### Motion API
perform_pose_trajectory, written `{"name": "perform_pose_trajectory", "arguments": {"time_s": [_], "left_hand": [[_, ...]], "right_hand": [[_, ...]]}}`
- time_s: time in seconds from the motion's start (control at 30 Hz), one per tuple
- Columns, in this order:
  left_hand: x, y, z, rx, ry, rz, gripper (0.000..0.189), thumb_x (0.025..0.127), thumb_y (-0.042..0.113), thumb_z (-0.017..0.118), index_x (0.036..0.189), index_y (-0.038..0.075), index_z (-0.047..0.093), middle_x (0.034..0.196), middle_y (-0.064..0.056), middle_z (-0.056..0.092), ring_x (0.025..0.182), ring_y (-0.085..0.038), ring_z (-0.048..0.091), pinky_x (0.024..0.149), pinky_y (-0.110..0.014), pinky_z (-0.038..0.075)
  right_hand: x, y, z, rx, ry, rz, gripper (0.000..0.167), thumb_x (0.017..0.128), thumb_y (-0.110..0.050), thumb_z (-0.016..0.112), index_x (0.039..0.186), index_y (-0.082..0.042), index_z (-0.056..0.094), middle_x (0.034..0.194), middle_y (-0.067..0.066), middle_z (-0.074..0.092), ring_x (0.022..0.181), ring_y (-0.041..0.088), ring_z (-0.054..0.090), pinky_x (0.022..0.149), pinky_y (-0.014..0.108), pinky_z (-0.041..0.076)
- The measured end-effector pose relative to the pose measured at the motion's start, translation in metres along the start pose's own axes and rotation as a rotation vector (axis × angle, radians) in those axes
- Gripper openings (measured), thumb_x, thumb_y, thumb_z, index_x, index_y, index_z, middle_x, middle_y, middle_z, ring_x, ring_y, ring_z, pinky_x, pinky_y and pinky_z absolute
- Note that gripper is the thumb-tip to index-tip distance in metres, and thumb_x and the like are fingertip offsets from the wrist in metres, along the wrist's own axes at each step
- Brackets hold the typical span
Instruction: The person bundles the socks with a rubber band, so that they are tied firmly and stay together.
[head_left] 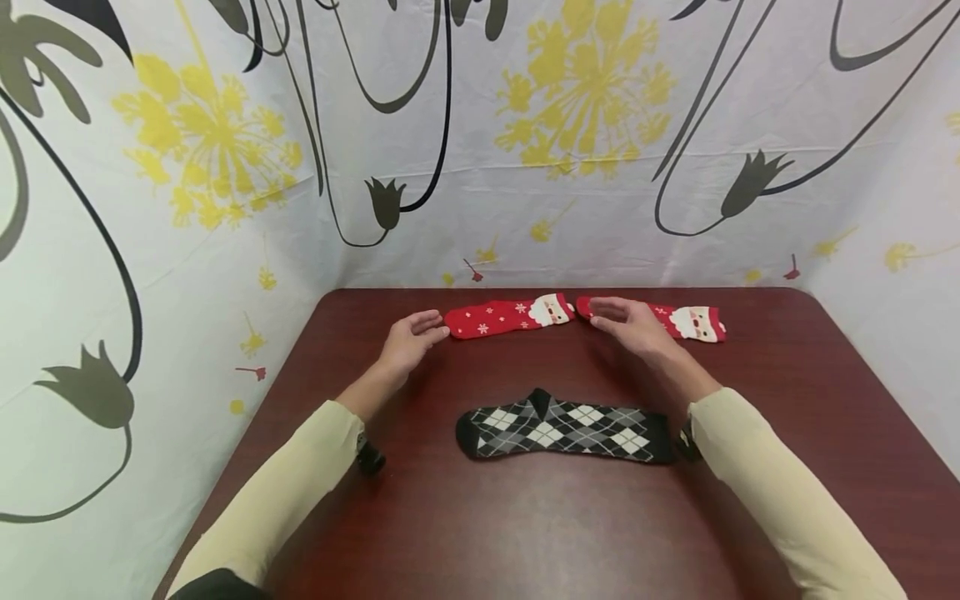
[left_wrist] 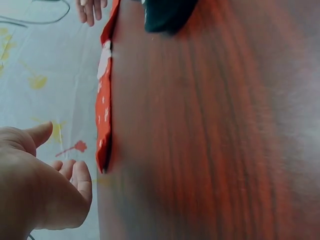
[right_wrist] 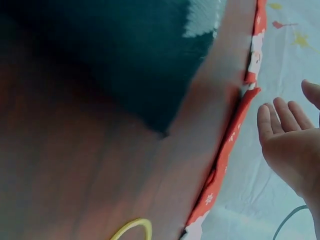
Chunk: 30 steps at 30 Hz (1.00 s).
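Two red socks with white snowflakes and a Santa face at the cuff lie end to end along the table's far edge: the left red sock (head_left: 495,318) and the right red sock (head_left: 693,323). My left hand (head_left: 406,340) is by the toe of the left one, thumb and fingers apart, holding nothing. Over the right one hovers my right hand (head_left: 633,323), fingers fairly straight, covering part of it; the right wrist view shows that hand (right_wrist: 290,132) apart from the fabric. Nearer me lies a black, grey and white argyle sock (head_left: 562,429), toe to the left.
The dark reddish wooden table (head_left: 525,533) meets a patterned cloth wall (head_left: 465,242) behind and at both sides. A black device (head_left: 369,457) sits at the left wrist. A yellow curved loop (right_wrist: 135,226), its kind unclear, shows low in the right wrist view.
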<state>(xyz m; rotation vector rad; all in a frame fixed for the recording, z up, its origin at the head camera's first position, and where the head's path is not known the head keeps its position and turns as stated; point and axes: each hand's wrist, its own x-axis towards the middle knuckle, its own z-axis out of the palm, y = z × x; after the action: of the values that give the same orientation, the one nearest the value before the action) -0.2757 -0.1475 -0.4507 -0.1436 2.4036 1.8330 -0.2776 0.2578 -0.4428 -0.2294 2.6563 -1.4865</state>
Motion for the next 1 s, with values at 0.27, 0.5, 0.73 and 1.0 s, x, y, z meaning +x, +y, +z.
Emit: {"name": "perform_pose_trajectory", "arguments": {"time_s": [0.27, 0.5, 0.73, 1.0], "left_hand": [[0.020, 0.000, 0.005, -0.017, 0.082, 0.000, 0.061, 0.101, 0.021, 0.076, 0.155, 0.005, 0.053, 0.152, -0.014, 0.058, 0.143, -0.027, 0.053, 0.116, -0.043, 0.044], [0.033, 0.000, 0.008, -0.009, 0.147, -0.010, 0.056, 0.101, 0.018, 0.075, 0.151, 0.002, 0.055, 0.149, -0.016, 0.060, 0.140, -0.029, 0.055, 0.115, -0.043, 0.045], [0.045, -0.007, 0.016, 0.097, 0.172, -0.032, 0.049, 0.101, 0.019, 0.076, 0.145, 0.002, 0.062, 0.140, -0.013, 0.068, 0.133, -0.028, 0.060, 0.112, -0.041, 0.048], [0.047, -0.012, 0.024, 0.155, 0.198, -0.059, 0.041, 0.099, 0.018, 0.078, 0.137, 0.005, 0.070, 0.129, -0.011, 0.074, 0.126, -0.027, 0.066, 0.110, -0.041, 0.049]], "right_hand": [[0.031, -0.008, 0.007, 0.025, 0.017, 0.050, 0.058, 0.109, -0.026, 0.062, 0.161, -0.006, 0.044, 0.161, 0.019, 0.047, 0.150, 0.038, 0.041, 0.122, 0.057, 0.032], [0.046, -0.015, 0.013, 0.021, -0.071, 0.079, 0.064, 0.111, -0.026, 0.058, 0.166, -0.005, 0.032, 0.168, 0.022, 0.035, 0.155, 0.040, 0.033, 0.124, 0.058, 0.028], [0.062, -0.016, 0.022, -0.028, -0.156, 0.107, 0.069, 0.112, -0.025, 0.055, 0.167, 0.001, 0.022, 0.170, 0.025, 0.028, 0.157, 0.041, 0.027, 0.125, 0.056, 0.025], [0.072, -0.013, 0.029, -0.184, -0.104, 0.159, 0.065, 0.109, -0.021, 0.058, 0.162, 0.006, 0.032, 0.165, 0.029, 0.036, 0.152, 0.043, 0.034, 0.125, 0.056, 0.026]]}}
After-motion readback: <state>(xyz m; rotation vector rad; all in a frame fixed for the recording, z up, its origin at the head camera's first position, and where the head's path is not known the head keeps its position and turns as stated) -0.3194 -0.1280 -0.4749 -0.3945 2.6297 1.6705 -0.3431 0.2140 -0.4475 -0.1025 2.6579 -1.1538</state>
